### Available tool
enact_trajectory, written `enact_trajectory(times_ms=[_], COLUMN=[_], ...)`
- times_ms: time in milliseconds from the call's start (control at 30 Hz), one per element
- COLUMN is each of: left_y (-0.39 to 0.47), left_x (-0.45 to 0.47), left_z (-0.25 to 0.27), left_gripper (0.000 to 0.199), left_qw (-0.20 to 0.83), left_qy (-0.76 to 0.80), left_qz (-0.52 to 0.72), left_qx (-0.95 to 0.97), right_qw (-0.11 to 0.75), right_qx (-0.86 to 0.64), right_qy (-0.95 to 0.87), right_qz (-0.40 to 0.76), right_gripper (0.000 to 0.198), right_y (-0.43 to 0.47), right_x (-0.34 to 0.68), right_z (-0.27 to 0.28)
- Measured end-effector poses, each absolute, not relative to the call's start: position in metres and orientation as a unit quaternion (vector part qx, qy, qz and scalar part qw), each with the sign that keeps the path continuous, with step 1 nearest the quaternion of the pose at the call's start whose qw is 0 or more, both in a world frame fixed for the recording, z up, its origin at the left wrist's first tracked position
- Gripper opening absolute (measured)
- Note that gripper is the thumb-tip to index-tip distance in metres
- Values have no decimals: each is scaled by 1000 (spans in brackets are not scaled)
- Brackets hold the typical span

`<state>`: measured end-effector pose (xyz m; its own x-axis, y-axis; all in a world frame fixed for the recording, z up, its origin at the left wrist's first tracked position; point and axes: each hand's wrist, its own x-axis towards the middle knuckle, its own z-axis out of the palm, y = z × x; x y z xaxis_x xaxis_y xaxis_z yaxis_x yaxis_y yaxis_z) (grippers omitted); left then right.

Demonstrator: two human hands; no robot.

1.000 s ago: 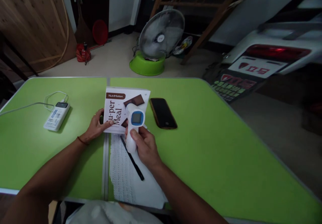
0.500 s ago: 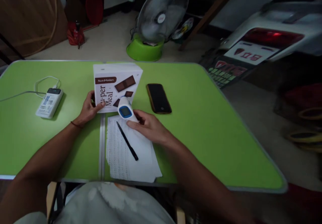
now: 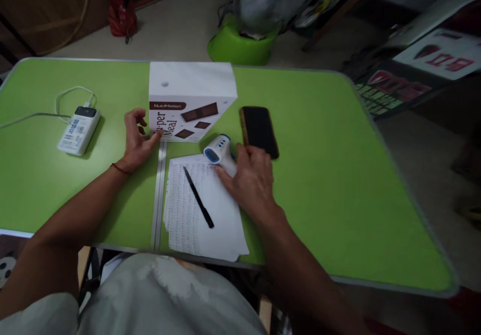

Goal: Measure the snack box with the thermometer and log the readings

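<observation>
Notably, right hand lay clasped over the infrared thermometer on the paper stack; left hand, fingers loose, steadied the snack box upright.

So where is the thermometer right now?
In the head view the thermometer lies mid-table under the right hand, between the white box and the phone.

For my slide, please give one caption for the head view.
Right hand lays thermometer on papers; left hand touches box.

White-blue thermometer flat on papers
</observation>
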<state>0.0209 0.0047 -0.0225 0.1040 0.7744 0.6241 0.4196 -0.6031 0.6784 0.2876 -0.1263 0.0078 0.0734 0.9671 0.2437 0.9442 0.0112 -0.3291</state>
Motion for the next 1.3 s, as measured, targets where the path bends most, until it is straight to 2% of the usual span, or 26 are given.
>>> enact_trajectory(times_ms=[67,100,200,267,333,467,567,633,767,900,1100,1300], left_y=[-5,-11,-25,-31,-32,-30,-30,-30,-31,-31,-30,-29], left_x=[25,28,33,34,34,34,37,38,39,39,40,40], left_z=[-13,-10,-4,-3,-2,0,0,-1,-1,-1,-2,-3], left_gripper=[49,44,27,24,29,39,42,41,41,40,37,35], left_qw=[95,71,66,83,94,93,91,96,103,108,115,117], left_qy=[397,387,330,281,250,245,250,252,255,256,248,252], left_qz=[570,574,513,431,344,229,193,184,170,170,181,170], left_qx=[713,718,790,853,900,937,944,945,946,946,945,945], right_qw=[257,254,175,164,239,460,523,530,525,506,489,447], right_qx=[-641,-609,-563,-553,-542,-512,-480,-476,-519,-562,-616,-620], right_qy=[-723,-749,-796,-800,-783,-652,-578,-563,-540,-515,-500,-566], right_qz=[27,55,136,162,188,316,401,419,404,403,363,310], right_gripper=[36,29,21,24,30,27,33,42,18,30,9,6], right_y=[-134,-138,-142,-140,-135,-129,-132,-135,-142,-143,-139,-140], right_x=[277,271,256,251,253,261,260,256,247,247,242,240], right_z=[12,14,15,14,12,2,-10,-16,-18,-11,-7,-10])
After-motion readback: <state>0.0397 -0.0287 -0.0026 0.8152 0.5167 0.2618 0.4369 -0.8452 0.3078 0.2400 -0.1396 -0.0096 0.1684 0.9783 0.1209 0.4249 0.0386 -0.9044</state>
